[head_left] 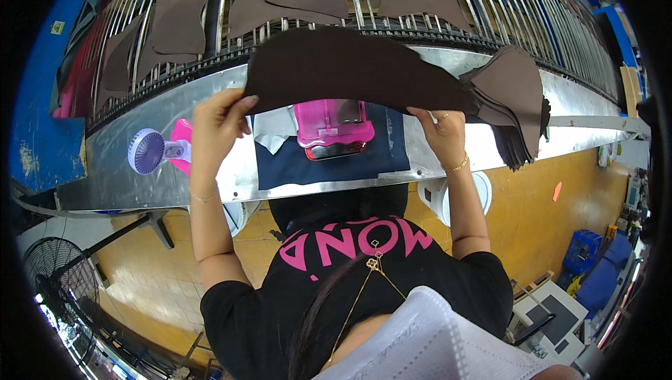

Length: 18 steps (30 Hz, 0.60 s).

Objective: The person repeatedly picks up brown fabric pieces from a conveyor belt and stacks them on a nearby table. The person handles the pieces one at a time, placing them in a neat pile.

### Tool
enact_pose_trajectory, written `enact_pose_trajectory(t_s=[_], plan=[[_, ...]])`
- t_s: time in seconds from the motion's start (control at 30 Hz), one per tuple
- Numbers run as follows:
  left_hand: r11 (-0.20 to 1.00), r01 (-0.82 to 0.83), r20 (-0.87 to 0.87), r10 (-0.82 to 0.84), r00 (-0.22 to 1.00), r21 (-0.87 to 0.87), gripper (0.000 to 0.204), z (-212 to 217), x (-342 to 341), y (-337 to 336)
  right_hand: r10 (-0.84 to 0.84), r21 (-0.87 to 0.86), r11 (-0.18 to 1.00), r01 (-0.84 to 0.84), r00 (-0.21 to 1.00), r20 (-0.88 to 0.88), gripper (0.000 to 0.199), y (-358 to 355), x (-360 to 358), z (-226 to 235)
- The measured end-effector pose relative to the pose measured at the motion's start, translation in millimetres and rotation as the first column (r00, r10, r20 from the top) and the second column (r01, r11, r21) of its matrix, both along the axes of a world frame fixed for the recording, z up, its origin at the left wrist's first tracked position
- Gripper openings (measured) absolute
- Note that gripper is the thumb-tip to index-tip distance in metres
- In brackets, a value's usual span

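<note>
Between the two raised hands, a wide, curved piece of dark brown cut fabric [350, 65] is being held up flat over the shiny metal workbench [126, 149]. Off to the outer side of the left grip, a small lilac handheld fan [148, 150] is lying on the bench, with a bright pink object just behind its handle.

The left hand [218, 124] is pinching the fabric's left corner, thumb on top and fingers curled shut beneath the edge. Just inside that grip, a scrap of pale grey material is lying on a dark navy rectangular mat [329, 159], and directly under the middle of the held piece a translucent pink plastic box [334, 128] is sitting on the mat.

The right hand [442, 135], wearing a thin gold bracelet, is closing on the fabric's right edge, fingers tucked up behind it and thumb in front. Immediately beyond this grip, a thick stack of matching brown cut pieces [514, 100] is draping over the far edge of the bench. Above both grips, more brown pieces are resting on a slatted metal rack [490, 2]. Below the right wrist, a white round container [439, 198] is standing under the bench on the yellow floor.
</note>
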<state>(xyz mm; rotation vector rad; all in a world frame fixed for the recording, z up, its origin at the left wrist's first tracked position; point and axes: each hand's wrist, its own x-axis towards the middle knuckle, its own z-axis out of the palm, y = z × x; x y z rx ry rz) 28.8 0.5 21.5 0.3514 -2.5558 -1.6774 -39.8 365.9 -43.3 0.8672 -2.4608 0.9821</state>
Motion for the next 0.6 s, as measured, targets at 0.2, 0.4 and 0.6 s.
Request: enact_pose_trajectory(t_s=[0.2,0.4,0.6], plan=[[0.884,0.278,-0.231,-0.38,0.896,-0.376,0.011,6,-31,43,-0.295,-0.001,0.951,0.31,0.905,0.308,0.009,46,40,3],[0.69,0.3,-0.304,-0.609,0.732,-0.658,0.008,17,-51,98,-0.304,-0.132,0.932,0.336,0.928,0.214,0.024,125,59,23],[0.704,0.286,-0.435,-0.653,0.62,-0.65,0.01,17,-94,127,-0.432,-0.065,0.876,0.478,0.837,0.335,0.028,144,49,53]])
